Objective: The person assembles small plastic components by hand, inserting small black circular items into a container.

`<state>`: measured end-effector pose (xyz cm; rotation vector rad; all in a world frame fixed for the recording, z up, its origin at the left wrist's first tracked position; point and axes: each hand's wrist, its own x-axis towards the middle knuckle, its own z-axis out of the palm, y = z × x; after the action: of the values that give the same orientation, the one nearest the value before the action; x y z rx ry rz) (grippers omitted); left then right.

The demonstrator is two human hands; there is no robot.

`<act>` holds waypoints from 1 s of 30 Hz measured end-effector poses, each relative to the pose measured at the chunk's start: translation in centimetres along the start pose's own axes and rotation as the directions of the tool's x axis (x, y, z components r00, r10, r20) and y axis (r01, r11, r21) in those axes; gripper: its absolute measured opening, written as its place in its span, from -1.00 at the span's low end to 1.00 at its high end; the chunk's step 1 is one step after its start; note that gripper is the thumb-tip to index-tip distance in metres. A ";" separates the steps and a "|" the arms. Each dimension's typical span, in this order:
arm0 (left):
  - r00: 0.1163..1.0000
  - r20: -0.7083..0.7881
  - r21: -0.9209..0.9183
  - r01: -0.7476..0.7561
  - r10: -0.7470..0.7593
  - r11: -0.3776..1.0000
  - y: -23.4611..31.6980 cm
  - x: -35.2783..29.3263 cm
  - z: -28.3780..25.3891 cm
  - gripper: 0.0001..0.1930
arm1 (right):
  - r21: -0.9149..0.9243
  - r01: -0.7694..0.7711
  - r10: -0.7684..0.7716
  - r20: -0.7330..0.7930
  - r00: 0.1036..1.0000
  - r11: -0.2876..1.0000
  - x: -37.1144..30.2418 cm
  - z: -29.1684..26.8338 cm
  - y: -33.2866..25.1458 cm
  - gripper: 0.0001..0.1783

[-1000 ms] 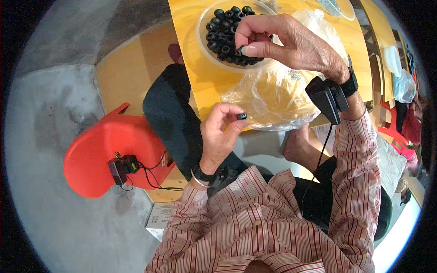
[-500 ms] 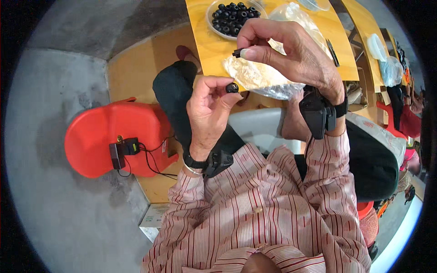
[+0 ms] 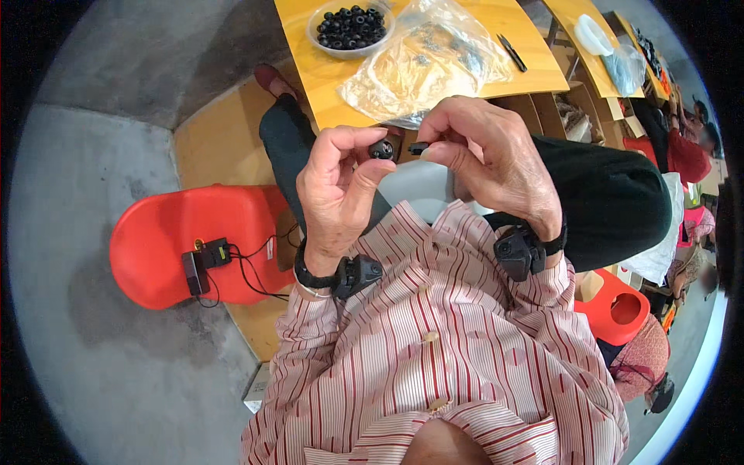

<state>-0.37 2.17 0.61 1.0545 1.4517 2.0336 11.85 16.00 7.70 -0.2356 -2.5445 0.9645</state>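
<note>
- A person's left hand point(image 3: 337, 190) pinches a round black piece point(image 3: 381, 149) between thumb and index finger, the fingers parted only by the piece's width.
- To its right, the right hand point(image 3: 500, 163) grips a small, narrow dark piece point(image 3: 418, 147), its end jutting left past closely drawn fingers.
- The two pieces sit near each other but apart, held up just on the near side of a yellow surface point(image 3: 539, 70).
- At the surface's far left, a clear bowl point(image 3: 349, 54) holds more black pieces point(image 3: 350, 25); a crumpled clear plastic bag point(image 3: 415, 74) lies to its right.
- Left of the person stands a red chair point(image 3: 147, 256).
</note>
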 end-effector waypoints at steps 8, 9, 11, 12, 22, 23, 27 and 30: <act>0.996 0.090 0.017 -0.015 0.013 1.000 0.0 -0.6 0.4 -0.73 | 0.235 -0.164 0.167 0.004 0.986 0.958 -1.9 1.2 1.0 -0.81; 0.996 0.094 0.004 0.011 -0.012 1.000 0.0 -0.8 0.5 -0.73 | 0.242 -0.164 0.169 0.001 0.986 0.956 -2.0 1.3 1.0 -0.81; 0.995 0.096 -0.007 0.014 -0.014 1.000 -0.1 -0.9 0.8 -0.73 | 0.314 -0.141 0.151 -0.006 0.989 0.939 -2.1 1.5 1.4 -0.80; 0.995 0.095 -0.027 0.015 -0.012 1.000 -0.1 -1.0 1.0 -0.73 | 0.320 -0.144 0.156 -0.011 0.988 0.936 -2.2 1.4 1.5 -0.80; 0.992 0.128 0.034 0.002 -0.006 0.999 -0.5 -0.8 1.0 -0.73 | 0.269 -0.145 0.150 0.002 0.989 0.952 -2.5 1.4 2.4 -0.78; 0.991 0.131 0.050 -0.003 -0.003 0.999 -0.5 -0.7 1.0 -0.73 | 0.252 -0.142 0.148 -0.003 0.989 0.957 -2.5 1.4 2.4 -0.78; 0.991 0.135 0.074 -0.001 -0.009 0.997 -0.6 -0.7 0.9 -0.75 | 0.202 -0.194 0.194 0.020 0.981 0.960 -2.4 1.5 2.3 -0.79; 0.990 0.138 0.174 -0.017 -0.007 0.985 -0.4 -0.7 0.7 -0.75 | 0.154 -0.124 0.130 -0.028 0.991 0.980 -2.4 1.8 2.5 -0.79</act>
<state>0.54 2.24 0.08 1.2446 1.5771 1.8224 13.28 16.06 4.03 -0.3713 -2.4311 1.1849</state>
